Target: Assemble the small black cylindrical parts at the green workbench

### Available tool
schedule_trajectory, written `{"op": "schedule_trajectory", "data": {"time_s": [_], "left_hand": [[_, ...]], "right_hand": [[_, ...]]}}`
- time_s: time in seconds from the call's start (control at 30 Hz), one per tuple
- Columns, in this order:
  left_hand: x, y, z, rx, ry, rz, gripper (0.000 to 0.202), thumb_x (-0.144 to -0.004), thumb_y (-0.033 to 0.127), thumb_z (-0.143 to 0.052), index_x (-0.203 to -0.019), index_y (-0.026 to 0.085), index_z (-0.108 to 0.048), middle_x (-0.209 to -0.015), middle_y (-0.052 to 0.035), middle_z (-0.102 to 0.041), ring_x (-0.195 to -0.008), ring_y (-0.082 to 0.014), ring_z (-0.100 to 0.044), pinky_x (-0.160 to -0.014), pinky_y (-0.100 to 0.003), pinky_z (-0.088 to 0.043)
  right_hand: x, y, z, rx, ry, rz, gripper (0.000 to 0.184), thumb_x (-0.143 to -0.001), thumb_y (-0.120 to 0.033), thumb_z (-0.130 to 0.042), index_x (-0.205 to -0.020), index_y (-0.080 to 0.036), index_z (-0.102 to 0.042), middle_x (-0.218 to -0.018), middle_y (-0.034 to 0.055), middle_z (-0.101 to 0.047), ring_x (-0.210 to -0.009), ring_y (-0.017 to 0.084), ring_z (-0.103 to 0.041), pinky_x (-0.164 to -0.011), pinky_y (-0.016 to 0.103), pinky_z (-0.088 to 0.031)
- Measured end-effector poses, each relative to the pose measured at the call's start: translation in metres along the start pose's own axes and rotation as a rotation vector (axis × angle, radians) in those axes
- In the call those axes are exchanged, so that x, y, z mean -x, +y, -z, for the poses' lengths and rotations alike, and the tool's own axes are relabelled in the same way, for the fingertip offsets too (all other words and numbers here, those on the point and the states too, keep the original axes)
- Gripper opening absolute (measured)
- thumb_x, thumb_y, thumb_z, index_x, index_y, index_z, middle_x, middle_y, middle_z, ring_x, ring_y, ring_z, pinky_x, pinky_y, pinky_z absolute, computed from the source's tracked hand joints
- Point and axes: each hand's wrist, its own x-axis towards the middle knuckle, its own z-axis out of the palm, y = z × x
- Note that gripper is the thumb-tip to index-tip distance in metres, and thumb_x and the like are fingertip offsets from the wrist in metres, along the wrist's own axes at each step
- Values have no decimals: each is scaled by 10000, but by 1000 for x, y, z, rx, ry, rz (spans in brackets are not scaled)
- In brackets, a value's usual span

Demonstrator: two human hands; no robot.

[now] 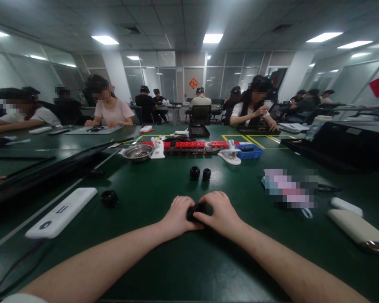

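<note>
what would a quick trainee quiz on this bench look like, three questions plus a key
1. True or false: the left hand and the right hand both grip one small black part.
2. How many black round parts stand side by side just beyond the hands? A one, B two, C four.
3. Fill in: as the person sees it, the metal bowl lies to the ___ of the blue tray.

Key: 1 true; 2 B; 3 left.
</note>
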Motion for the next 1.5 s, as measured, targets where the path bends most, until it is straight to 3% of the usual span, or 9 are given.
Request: {"op": "schedule_trajectory", "data": {"time_s": [0.17,0.4,0.57,0.77,0.9,1.0,1.23,1.37,1.5], "left_hand": [[-1,-3,1,1,-6,2,489,-522,497,-745,-815,184,-511,-895,-17,-533,-856,-219,-470,-811,-361,-358],[-1,-1,1,-31,-10,23,483,-495,508,-741,-767,188,-503,-850,-12,-513,-820,-219,-470,-723,-327,-380],[0,4,3,-51,-34,69,454,-541,517,-704,-770,183,-498,-814,-11,-511,-787,-217,-480,-688,-323,-376],[0,4,1,-69,-48,144,476,-479,503,-737,-750,192,-499,-785,8,-524,-761,-212,-501,-645,-299,-358],[0,5,3,-23,-75,148,482,-507,527,-716,-780,191,-504,-810,1,-535,-780,-216,-506,-650,-292,-362],[1,6,4,-32,-62,151,467,-500,501,-730,-760,192,-495,-807,3,-536,-774,-213,-505,-650,-288,-355],[0,3,-1,-57,-57,155,444,-502,471,-727,-761,192,-499,-783,16,-527,-747,-196,-499,-651,-280,-350],[0,0,-2,-21,-43,107,451,-552,497,-692,-826,190,-508,-836,-4,-538,-795,-213,-501,-690,-298,-360],[-1,1,-2,-48,-57,157,488,-485,518,-725,-754,186,-490,-795,5,-522,-750,-203,-491,-638,-281,-349]], "right_hand": [[2,6,4,-175,-112,39,472,-692,-185,-593,-1146,-192,-467,-1162,77,-555,-1080,237,-476,-982,507,-209],[3,0,-1,-62,-32,21,269,-645,-299,-684,-860,-185,-570,-853,33,-605,-835,214,-536,-787,377,-389],[4,-4,3,-165,-73,74,506,-638,-250,-687,-1098,-176,-488,-1094,80,-555,-1003,229,-495,-864,369,-373],[1,-6,4,-32,-67,-51,220,-675,-316,-658,-835,-181,-592,-825,46,-621,-808,230,-554,-754,389,-406],[3,-1,10,-283,-151,-25,477,-657,-175,-629,-1117,-202,-508,-1097,71,-567,-1007,221,-525,-860,364,-404],[4,1,8,-279,-20,-72,542,-669,-254,-640,-1173,-186,-453,-1153,97,-529,-1058,239,-490,-884,388,-389],[2,-9,-1,-3,12,-21,193,-669,-287,-646,-822,-177,-600,-815,49,-615,-814,235,-531,-755,391,-404],[6,-4,3,-204,-83,111,488,-621,-84,-559,-1097,-184,-516,-1056,61,-582,-994,209,-506,-880,345,-382],[4,-2,0,-155,32,-22,478,-661,-198,-604,-1122,-148,-486,-1110,107,-549,-1034,248,-479,-888,389,-375]]}}
